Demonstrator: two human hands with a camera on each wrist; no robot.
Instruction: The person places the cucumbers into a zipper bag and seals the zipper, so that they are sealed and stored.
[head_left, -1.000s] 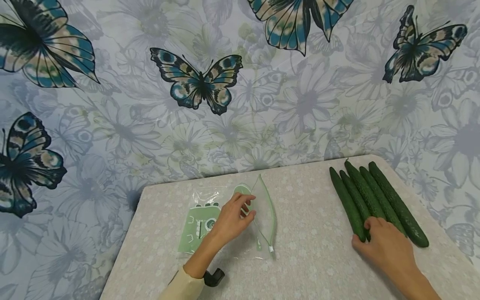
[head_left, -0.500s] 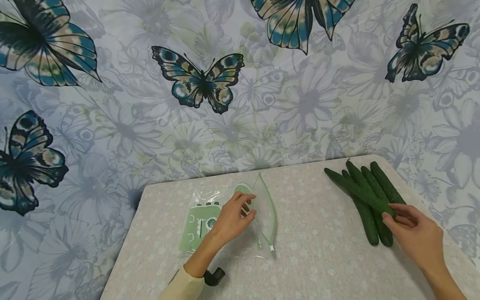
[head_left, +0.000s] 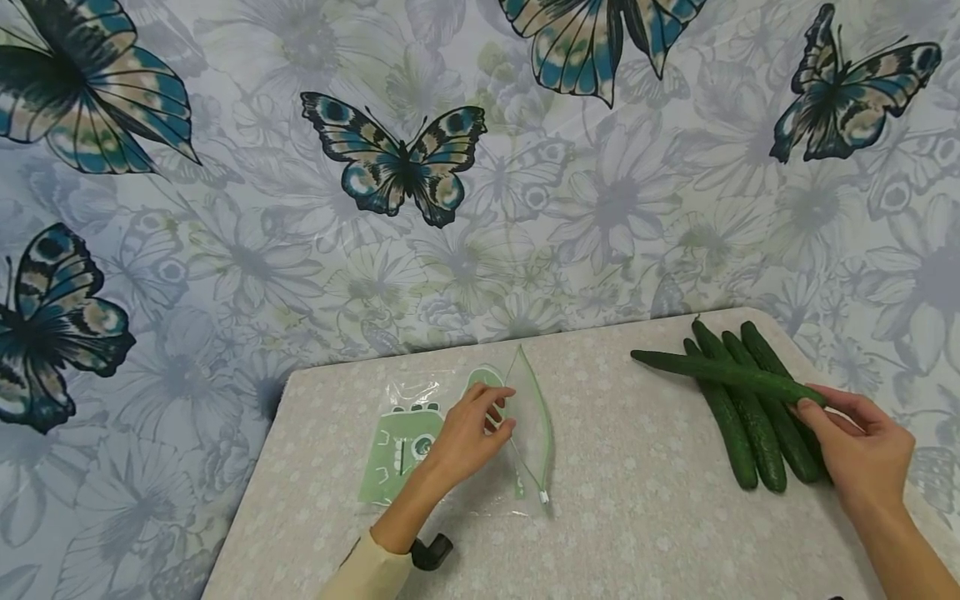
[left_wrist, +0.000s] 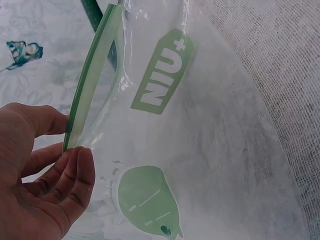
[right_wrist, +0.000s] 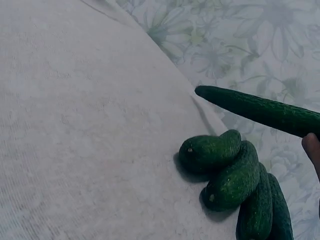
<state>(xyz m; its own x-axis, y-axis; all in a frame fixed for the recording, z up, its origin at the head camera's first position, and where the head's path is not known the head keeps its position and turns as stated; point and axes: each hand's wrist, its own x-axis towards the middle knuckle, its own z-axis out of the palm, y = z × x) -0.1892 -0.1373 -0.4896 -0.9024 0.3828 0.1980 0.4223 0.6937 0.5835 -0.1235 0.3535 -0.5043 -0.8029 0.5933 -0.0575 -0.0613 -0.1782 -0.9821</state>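
Observation:
My left hand (head_left: 468,429) pinches the green zip edge of a clear plastic zip bag (left_wrist: 225,125) printed with green shapes. In the head view the bag's mouth gapes toward the right, with a white slider at its lower corner. At the right side of the table, my right hand (head_left: 866,450) grips one end of a long cucumber (head_left: 720,371) between thumb and fingers. That cucumber is lifted, pointing left across several other cucumbers (head_left: 757,433) that lie side by side on the cloth. Only a fingertip (right_wrist: 311,145) of the right hand shows in the right wrist view.
A pale patterned cloth covers the table (head_left: 615,533). Behind it hangs a fabric backdrop (head_left: 600,225) with flowers and butterflies, close to the table's back edge. A black strap piece (head_left: 431,552) sits at the left wrist.
My right hand has taken the leftmost cucumber by its near end, raised it and drawn it rightward, turning it nearly crosswise over the others. The left hand and bag have stayed in place.

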